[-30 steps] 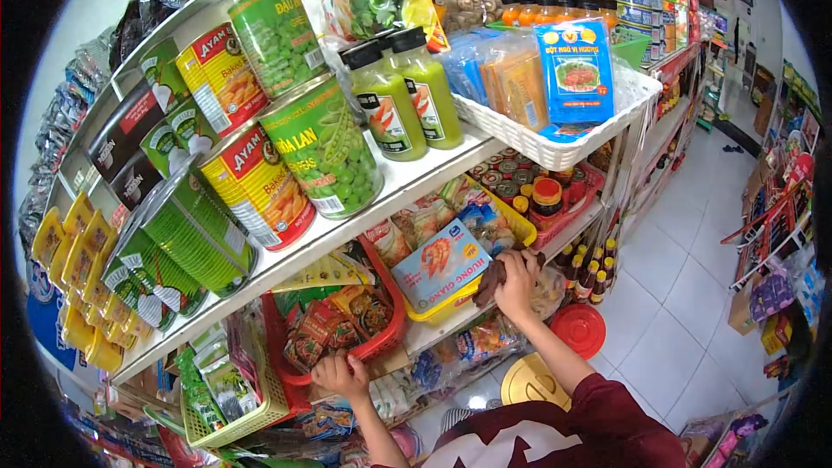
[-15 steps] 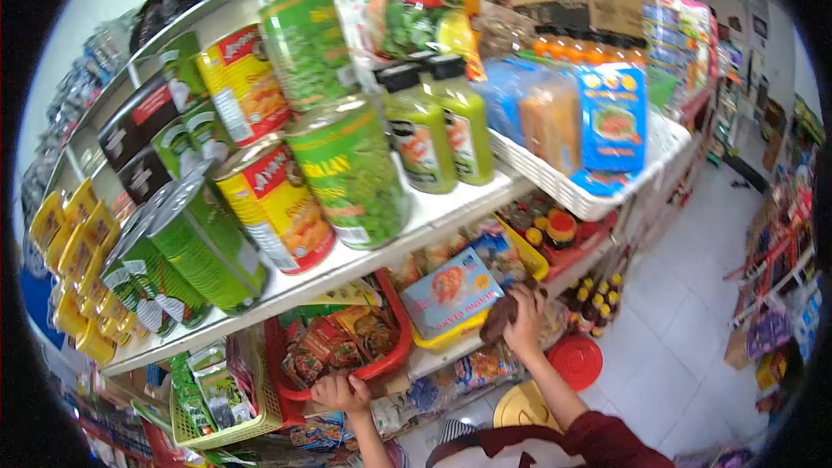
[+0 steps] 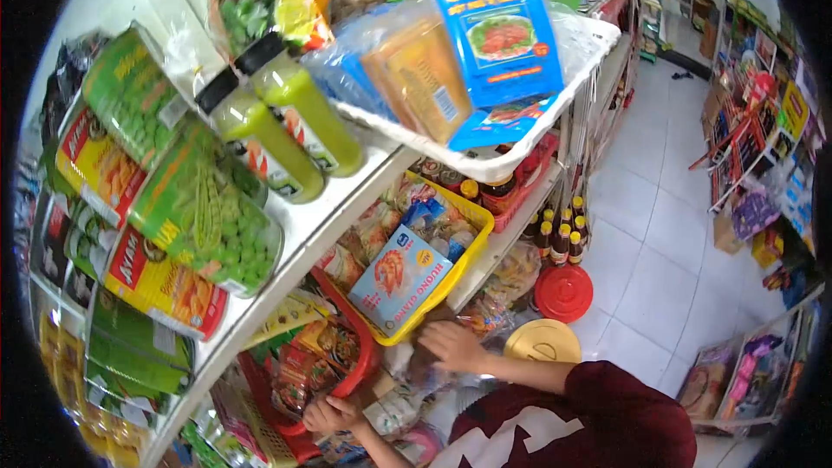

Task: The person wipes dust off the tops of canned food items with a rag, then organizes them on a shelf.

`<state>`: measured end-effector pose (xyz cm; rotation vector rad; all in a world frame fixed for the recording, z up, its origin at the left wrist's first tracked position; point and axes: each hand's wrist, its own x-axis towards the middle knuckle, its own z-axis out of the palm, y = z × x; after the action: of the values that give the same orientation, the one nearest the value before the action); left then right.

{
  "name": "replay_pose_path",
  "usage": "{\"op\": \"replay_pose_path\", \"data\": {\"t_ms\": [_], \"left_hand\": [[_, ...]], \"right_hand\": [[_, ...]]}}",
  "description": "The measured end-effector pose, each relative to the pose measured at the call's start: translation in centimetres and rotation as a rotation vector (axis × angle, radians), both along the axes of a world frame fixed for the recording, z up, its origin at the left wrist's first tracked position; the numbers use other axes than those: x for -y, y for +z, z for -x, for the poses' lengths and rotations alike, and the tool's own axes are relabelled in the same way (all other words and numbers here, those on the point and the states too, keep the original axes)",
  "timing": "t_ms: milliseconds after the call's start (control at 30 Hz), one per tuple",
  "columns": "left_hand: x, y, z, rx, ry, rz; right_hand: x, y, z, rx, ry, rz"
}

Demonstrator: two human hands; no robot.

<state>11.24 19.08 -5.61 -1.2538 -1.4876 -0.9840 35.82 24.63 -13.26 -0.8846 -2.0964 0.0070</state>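
Left hand [image 3: 331, 416]: down near seven o'clock, and there it was, fingers curled round the front rim of a red plastic basket [image 3: 364, 362].
Right hand [image 3: 452, 347]: just short of six o'clock, fingers bent over and gripping a dark brown soft cloth [image 3: 420, 366]; blur hid how firmly.
Cloth: almost at six o'clock, just below a bright yellow rectangular plastic basket [image 3: 465, 262]; touching it or apart, I could not tell.
Yellow basket: right in the middle of the action, with a flat light-blue box [image 3: 400, 279] bearing a shrimp picture laid aslant in it.
Red basket: shiny red-brown packets [image 3: 316, 355] sat heaped inside, just above the left hand.
White upper shelf [image 3: 321, 217]: two green bottles with black caps [image 3: 260, 134] stood at ten o'clock, stacked green pea tins [image 3: 212, 225] were at nine, and up at one o'clock a white woven plastic basket [image 3: 572, 78] held an upright blue packet [image 3: 503, 35].
Floor side: dark bottles with yellow caps [image 3: 560, 244] lined up past three o'clock, then a red round lid [image 3: 563, 293] at four, then a gold round lid [image 3: 543, 344] before five, with pale tiles [image 3: 646, 208] beyond.
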Motion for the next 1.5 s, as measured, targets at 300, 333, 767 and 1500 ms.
{"op": "replay_pose_path", "data": {"t_ms": [300,333,767,1500], "left_hand": [[0.2,-0.4,0.0,0.004,0.049,0.042],[0.2,-0.2,-0.1,0.003,0.040,0.038],[0.3,-0.8,0.8,0.006,0.043,0.092],[1.6,1.6,0.9,0.025,-0.184,0.147]], "right_hand": [[-12.8,0.6,-23.8,-0.060,-0.820,0.025],[-14.1,1.1,-26.5,-0.010,-0.798,0.130],[-14.6,-1.5,-21.7,0.053,-0.946,0.112],[22.4,-4.5,-1.6,0.070,-0.368,1.123]]}}
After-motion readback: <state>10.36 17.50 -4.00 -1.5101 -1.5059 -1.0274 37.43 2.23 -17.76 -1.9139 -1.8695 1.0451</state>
